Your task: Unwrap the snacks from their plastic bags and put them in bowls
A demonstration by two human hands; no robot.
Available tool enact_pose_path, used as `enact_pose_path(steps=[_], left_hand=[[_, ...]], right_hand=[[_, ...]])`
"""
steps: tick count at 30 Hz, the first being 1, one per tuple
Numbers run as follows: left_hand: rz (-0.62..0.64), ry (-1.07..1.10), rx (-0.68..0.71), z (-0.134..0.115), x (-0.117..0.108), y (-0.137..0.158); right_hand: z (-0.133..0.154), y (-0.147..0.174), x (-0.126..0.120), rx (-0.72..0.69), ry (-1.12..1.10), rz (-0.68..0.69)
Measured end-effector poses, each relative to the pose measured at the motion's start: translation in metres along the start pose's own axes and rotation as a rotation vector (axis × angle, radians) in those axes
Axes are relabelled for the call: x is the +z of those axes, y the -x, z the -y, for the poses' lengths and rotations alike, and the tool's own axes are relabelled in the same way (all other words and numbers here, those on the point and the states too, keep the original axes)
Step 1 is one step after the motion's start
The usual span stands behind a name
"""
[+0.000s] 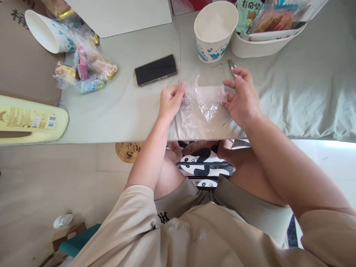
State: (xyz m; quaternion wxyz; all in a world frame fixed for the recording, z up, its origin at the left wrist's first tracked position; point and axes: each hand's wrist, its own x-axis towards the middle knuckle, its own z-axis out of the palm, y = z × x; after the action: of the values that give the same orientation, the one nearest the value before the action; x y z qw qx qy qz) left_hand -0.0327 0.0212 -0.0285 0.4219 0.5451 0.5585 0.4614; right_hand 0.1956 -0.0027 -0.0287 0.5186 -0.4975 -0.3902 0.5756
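A crumpled clear plastic wrapper [204,98] is spread between my two hands, just above the cloth near the table's front edge. My left hand [171,99] pinches its left end between thumb and fingers. At its right end, the fingertips of my right hand [241,97] grip the film's edge, with the other fingers curled loosely. A small knife with a pale handle [231,68] lies just beyond my right hand; the fingers cover its near end, and whether they touch it is unclear.
A black phone [155,70] lies left of a paper cup [215,35] with whitish material inside. Further right stands a white bin [258,47] of packets. Wrapped sweets [93,68] spill by a tipped cup [50,33]; a yellow bottle [33,118] lies at left.
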Motion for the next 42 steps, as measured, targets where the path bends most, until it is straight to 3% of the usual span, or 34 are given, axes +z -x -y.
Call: enact_pose_path(steps=[3, 12, 16, 19, 21, 26, 31, 36, 39, 42], left_hand=[[-0.023, -0.038, 0.018, -0.003, 0.001, 0.003], [0.109, 0.091, 0.032, -0.018, -0.009, 0.010], [0.074, 0.202, -0.082, -0.020, -0.009, 0.013], [0.158, 0.245, -0.226, -0.022, -0.003, 0.016], [0.209, 0.260, -0.277, -0.023, 0.002, 0.016], [0.164, 0.277, -0.257, -0.024, 0.006, 0.016], [0.201, 0.238, -0.300, -0.024, 0.000, 0.022], [0.107, 0.402, -0.275, -0.042, -0.015, 0.029], [0.135, 0.373, -0.272, -0.046, -0.016, 0.031], [0.116, 0.172, -0.195, -0.039, -0.010, 0.025]], right_hand=[[-0.004, 0.000, 0.003, -0.023, 0.026, -0.022], [-0.006, 0.007, 0.003, -0.100, 0.325, 0.144], [0.001, 0.010, 0.006, -0.193, 0.383, 0.099], [0.006, 0.011, 0.008, -0.234, 0.336, 0.026], [0.009, 0.011, 0.010, -0.204, 0.273, 0.036], [0.012, 0.014, 0.012, -0.011, 0.228, 0.168], [0.014, 0.016, 0.010, 0.032, 0.078, 0.153], [0.027, 0.022, 0.006, 0.076, -0.162, 0.260], [0.030, 0.024, 0.007, 0.105, -0.095, 0.237], [0.026, 0.020, 0.010, 0.105, 0.032, 0.132]])
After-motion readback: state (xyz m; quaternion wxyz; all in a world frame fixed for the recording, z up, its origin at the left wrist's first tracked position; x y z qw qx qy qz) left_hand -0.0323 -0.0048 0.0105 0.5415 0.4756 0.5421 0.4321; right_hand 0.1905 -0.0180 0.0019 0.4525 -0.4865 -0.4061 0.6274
